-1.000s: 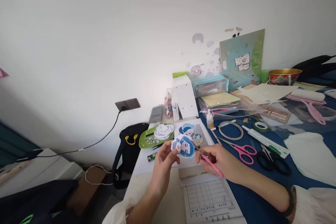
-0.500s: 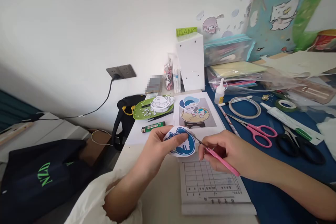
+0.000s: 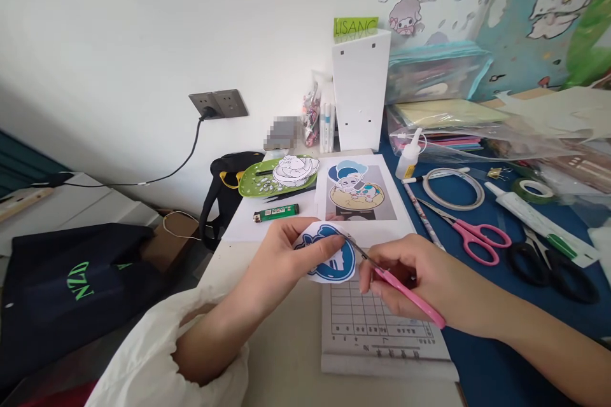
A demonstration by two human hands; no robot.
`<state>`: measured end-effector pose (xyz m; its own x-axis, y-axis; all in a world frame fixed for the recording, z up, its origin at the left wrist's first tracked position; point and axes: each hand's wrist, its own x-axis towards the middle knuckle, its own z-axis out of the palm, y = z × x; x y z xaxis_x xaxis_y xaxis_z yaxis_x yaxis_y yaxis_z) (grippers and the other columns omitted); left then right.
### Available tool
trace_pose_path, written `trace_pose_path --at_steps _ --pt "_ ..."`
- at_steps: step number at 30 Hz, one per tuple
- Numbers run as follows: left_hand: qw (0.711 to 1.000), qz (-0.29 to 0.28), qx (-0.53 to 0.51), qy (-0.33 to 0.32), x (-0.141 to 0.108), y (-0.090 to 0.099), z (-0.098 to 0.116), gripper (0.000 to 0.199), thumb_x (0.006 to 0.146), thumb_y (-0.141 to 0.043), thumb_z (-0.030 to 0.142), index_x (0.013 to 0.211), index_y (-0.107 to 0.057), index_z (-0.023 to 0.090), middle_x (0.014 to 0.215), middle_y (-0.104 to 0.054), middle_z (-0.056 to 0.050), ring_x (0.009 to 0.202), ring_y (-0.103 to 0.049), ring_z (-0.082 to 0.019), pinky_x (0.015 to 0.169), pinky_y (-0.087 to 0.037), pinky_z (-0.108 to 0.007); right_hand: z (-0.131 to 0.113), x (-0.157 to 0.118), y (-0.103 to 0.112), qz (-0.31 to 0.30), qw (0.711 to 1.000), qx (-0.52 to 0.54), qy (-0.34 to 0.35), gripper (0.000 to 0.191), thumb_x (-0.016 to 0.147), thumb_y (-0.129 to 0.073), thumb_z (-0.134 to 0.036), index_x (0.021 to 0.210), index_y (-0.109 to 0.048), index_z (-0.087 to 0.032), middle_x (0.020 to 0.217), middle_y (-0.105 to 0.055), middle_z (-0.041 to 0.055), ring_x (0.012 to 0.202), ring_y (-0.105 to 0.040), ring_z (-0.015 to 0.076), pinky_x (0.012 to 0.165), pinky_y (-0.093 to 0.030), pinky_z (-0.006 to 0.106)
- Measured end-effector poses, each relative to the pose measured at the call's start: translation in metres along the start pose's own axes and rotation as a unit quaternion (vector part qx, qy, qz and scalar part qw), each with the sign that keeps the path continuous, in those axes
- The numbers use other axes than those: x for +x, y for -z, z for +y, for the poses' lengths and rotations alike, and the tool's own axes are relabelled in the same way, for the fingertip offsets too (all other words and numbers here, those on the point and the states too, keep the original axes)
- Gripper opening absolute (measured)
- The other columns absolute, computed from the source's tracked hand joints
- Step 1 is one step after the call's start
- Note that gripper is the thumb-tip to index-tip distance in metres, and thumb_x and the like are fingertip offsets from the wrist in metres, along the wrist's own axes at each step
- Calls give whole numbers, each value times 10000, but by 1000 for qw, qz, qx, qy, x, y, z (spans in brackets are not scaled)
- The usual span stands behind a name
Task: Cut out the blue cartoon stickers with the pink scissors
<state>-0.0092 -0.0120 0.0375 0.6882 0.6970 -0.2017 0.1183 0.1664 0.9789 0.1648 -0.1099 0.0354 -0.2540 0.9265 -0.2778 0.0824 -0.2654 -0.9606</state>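
My left hand (image 3: 291, 254) pinches a round paper cutout (image 3: 337, 270) printed with a blue and white figure, thumb on its face. My right hand (image 3: 405, 280) is closed on pink-handled scissors (image 3: 401, 289), whose blades meet the cutout's upper right edge. Below both hands lies a booklet (image 3: 377, 346) with a printed grid. Behind them is a printed sheet (image 3: 401, 203) showing a cartoon figure, with blue paper shapes (image 3: 348, 172) at its top. The right fingers hide part of the scissor handles.
A green tray (image 3: 251, 183) with paper cutouts and a green lighter (image 3: 275, 213) are at the back left. Another pink pair of scissors (image 3: 482, 241), black-handled scissors (image 3: 529, 264), a glue bottle (image 3: 409, 156) and a tape roll (image 3: 533, 191) lie at right.
The camera view has shifted slightly, moving the background. Both hands keep hold of the cutout and the scissors, with the blades still at the paper's upper right edge.
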Motion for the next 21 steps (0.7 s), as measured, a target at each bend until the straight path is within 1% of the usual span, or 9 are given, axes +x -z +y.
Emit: trace_pose_path --at_steps 3,8,11,14,17,21 --pt "1000 -7 -1 -5 -1 0 -1 201 744 -694 292 613 -652 146 553 -580 25 495 -461 -60 472 -353 -147 5 0 0 -11 1000 25 5 190 717 -492 -7 745 -590 -167 541 -400 -75 466 -330 60 458 -322 184" --pt "1000 -26 -6 -10 -4 -3 1 202 763 -675 264 596 -646 154 542 -570 24 480 -446 -61 454 -349 -149 9 -2 2 -32 998 50 18 127 753 -547 -54 770 -598 -169 527 -396 -86 464 -316 53 442 -309 165" --pt "999 -37 -13 -4 -5 -3 3 208 766 -664 251 581 -648 158 512 -556 31 450 -426 -56 440 -342 -148 10 -2 3 -32 999 27 19 77 771 -573 -102 784 -611 -167 540 -420 -79 466 -323 53 441 -312 166" --pt "999 -42 -14 5 -5 -3 4 212 759 -668 244 565 -649 160 500 -557 34 441 -425 -54 436 -343 -144 12 -2 4 -23 1000 -9 16 80 755 -584 -99 785 -623 -162 569 -455 -62 491 -359 64 452 -328 173" --pt "999 -35 -15 -4 -5 -4 2 205 752 -674 246 565 -652 164 502 -551 38 446 -422 -54 433 -341 -139 15 -2 4 -17 1000 4 10 97 744 -573 -95 780 -621 -171 553 -443 -67 471 -354 62 433 -318 175" --pt "1000 -11 -22 -14 -6 -6 0 145 735 -688 267 625 -674 173 557 -581 26 489 -453 -71 452 -358 -147 13 -3 2 0 1000 15 12 106 726 -561 -101 766 -620 -179 528 -400 -77 434 -322 58 405 -285 184"
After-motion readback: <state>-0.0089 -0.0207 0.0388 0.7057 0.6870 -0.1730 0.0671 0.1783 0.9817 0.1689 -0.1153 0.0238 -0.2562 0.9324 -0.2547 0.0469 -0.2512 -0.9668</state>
